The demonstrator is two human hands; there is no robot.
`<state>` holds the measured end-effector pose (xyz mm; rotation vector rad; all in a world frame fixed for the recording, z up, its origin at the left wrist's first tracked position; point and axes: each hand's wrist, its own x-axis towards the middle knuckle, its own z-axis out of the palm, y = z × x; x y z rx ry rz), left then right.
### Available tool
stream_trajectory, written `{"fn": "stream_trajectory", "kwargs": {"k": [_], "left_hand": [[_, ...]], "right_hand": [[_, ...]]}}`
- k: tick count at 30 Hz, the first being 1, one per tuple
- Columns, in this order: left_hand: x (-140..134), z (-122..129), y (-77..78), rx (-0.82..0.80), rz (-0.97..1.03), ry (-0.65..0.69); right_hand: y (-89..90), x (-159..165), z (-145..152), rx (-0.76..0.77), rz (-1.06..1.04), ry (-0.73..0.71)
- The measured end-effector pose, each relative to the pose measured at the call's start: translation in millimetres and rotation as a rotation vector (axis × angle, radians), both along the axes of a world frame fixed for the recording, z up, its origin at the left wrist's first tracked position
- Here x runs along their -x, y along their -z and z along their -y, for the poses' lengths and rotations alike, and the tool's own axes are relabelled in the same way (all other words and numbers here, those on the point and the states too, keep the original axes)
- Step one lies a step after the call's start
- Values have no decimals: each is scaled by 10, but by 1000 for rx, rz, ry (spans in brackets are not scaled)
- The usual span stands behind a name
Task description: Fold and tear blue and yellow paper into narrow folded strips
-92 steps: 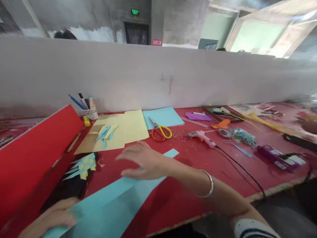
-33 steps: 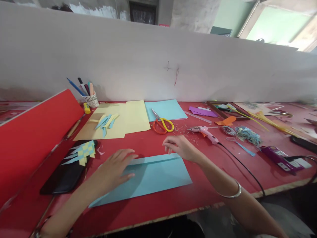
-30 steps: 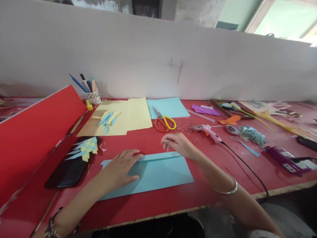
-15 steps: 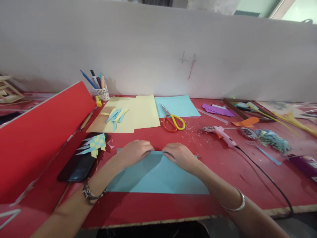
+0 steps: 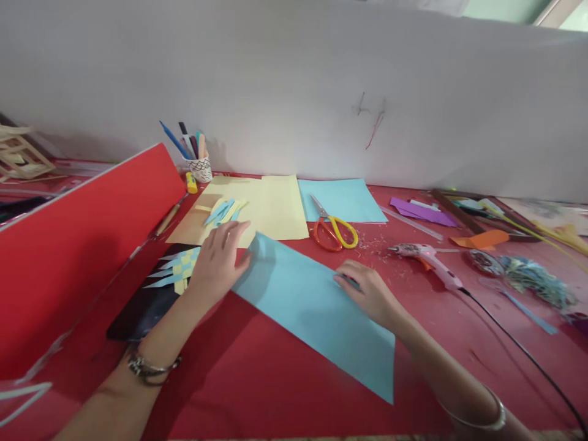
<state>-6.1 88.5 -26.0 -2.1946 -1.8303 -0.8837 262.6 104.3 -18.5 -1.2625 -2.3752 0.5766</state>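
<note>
A light blue sheet of paper [image 5: 312,309] lies slanted over the red table, its upper left corner bent up. My right hand [image 5: 367,291] pinches its far edge, where a small dark fold shows by the fingers. Just beside the raised corner is my left hand [image 5: 220,257], fingers apart and holding nothing. Partly behind that hand, a woven blue and yellow paper piece [image 5: 181,266] rests on a black phone [image 5: 138,312]. Beyond the sheet are scissors [image 5: 335,229] with one red and one yellow handle.
Yellow paper sheets [image 5: 280,208] and another blue sheet [image 5: 353,199] lie at the back. A red board [image 5: 92,245] stands along the left, near a pen cup [image 5: 199,168]. On the right are a pink glue gun [image 5: 427,260] with its cord and a bundle of paper shreds [image 5: 535,282].
The blue sheet has turned from straight to slanted. My left hand has let go of its edge and opened, moving left and up. My right hand keeps hold. The view has shifted slightly.
</note>
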Motion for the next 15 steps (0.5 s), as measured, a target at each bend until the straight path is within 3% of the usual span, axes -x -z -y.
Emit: {"fn": "stream_trajectory", "kwargs": {"k": [3, 9, 12, 15], "left_hand": [[-106, 50, 46, -154, -85, 12], [-297, 137, 152, -182, 36, 38], [-244, 87, 170, -156, 338, 49], [-132, -1, 153, -12, 725, -26]], "right_hand": [[-5, 28, 18, 23, -132, 117], [65, 152, 139, 198, -471, 213], [100, 190, 192, 360, -489, 95], [99, 184, 225, 561, -360, -141]]}}
